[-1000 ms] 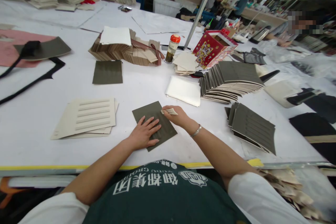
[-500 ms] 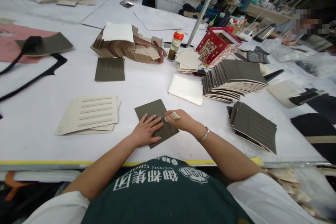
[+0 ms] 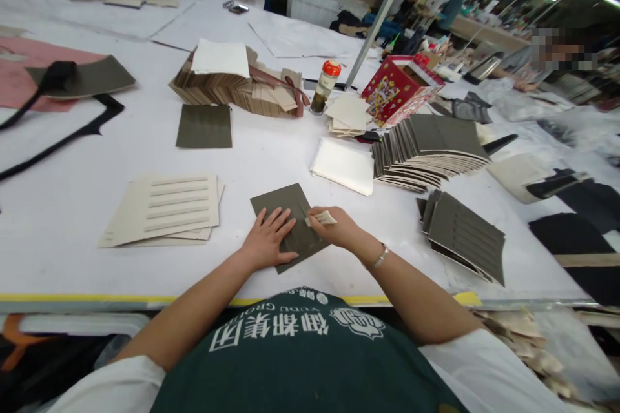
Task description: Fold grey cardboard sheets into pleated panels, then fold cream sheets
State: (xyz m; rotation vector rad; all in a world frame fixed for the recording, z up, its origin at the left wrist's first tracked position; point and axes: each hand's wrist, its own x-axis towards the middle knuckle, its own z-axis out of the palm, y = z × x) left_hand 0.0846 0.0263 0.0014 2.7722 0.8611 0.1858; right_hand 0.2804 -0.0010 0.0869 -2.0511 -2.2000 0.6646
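A dark grey-green square panel (image 3: 278, 197) lies turned at an angle on the white table in front of me. My left hand (image 3: 266, 242) rests flat on its left half, fingers spread. Over the panel's right edge, my right hand (image 3: 341, 227) is closed around a small cream folded piece (image 3: 327, 218), whose exact kind I cannot make out. Its lower tip meets the panel near the faint raised strips. To the left lie cream panels with raised strips (image 3: 179, 203). Right of my hands sits a pile of dark panels (image 3: 465, 232).
A white sheet stack (image 3: 343, 164), fanned dark panels (image 3: 436, 135) and a red patterned box (image 3: 400, 90) stand beyond my right hand. A red-capped jar (image 3: 324, 87) is beside bundled brown pieces (image 3: 213, 87). A metal pole (image 3: 380, 19) rises behind. Another person works at far right.
My right hand has slid slightly right with the cream piece. My left hand has shifted slightly left on the panel. The camera view has moved a little.
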